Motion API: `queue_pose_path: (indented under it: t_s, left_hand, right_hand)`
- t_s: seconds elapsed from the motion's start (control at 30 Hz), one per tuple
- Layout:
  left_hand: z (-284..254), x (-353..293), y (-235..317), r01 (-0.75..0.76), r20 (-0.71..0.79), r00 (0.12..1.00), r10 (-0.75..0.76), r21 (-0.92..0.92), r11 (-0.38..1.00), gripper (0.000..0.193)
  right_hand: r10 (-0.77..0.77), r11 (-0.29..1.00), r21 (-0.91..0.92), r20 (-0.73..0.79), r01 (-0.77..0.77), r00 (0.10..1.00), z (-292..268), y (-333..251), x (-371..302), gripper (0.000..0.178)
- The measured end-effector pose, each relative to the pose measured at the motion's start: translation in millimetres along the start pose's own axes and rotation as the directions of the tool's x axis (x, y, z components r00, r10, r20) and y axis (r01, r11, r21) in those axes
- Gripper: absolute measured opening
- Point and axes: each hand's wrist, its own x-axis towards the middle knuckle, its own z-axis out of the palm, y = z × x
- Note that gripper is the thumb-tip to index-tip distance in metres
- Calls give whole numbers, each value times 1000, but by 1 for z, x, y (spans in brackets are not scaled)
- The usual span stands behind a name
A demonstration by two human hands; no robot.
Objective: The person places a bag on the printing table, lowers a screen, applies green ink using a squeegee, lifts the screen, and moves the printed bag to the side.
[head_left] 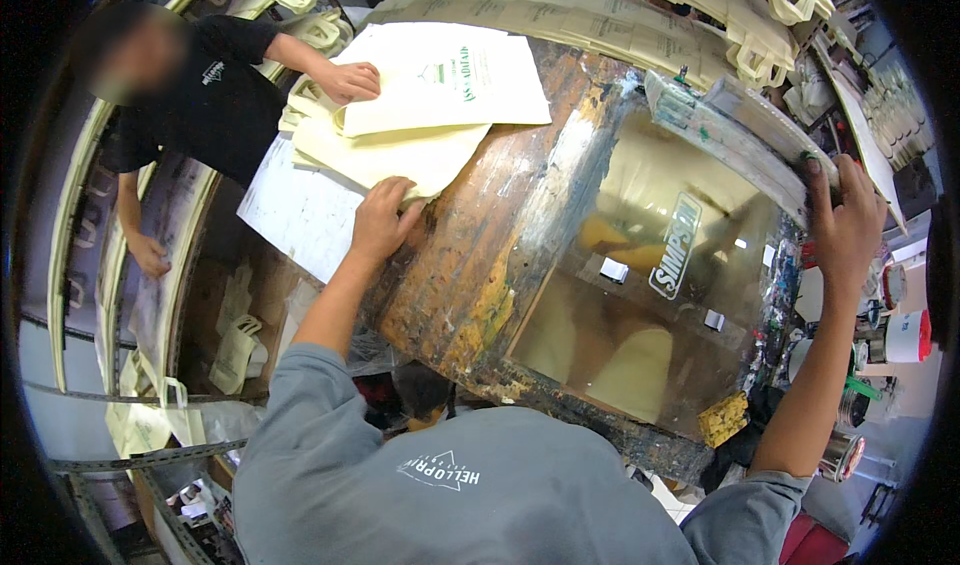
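Note:
At the near corner of a cream tote bag (400, 165), my left hand (382, 220) has its fingers curled on the bag's edge. Another cream bag (450, 75) with a green print lies over it, higher on the pile. My right hand (848, 210) grips the right end of a paint-stained frame (730, 145) that stands tilted at the far side of the worktable. Between my arms, a glossy see-through panel (640, 305) with a white-and-green printed label (677, 248) is set in the table. Its surface shows reflections.
A co-worker in a black shirt (225, 95) stands at the left, one hand (350, 82) on the pile of bags. The stained wooden worktable (470, 255) carries a yellow sponge (723, 420) at its near right corner. Racks of bags (560, 15) line the back; paint cans (900, 337) stand at right.

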Motion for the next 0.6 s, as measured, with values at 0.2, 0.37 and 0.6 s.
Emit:
queue_pose_path:
  t_s: [0.2,0.37,0.6]
  left_hand:
    - [-28,70,37,-245,-252,934,253,61,967,14]
    - [31,60,144,-246,151,954,257,-89,965,34]
    - [130,79,277,-447,494,699,517,-262,855,105]
  right_hand:
    - [75,997,23,18,-76,997,-8,-4,12,54]
    - [29,997,66,-62,-25,998,-13,-12,13,59]
    - [-52,993,96,-160,68,986,-6,-8,1,62]
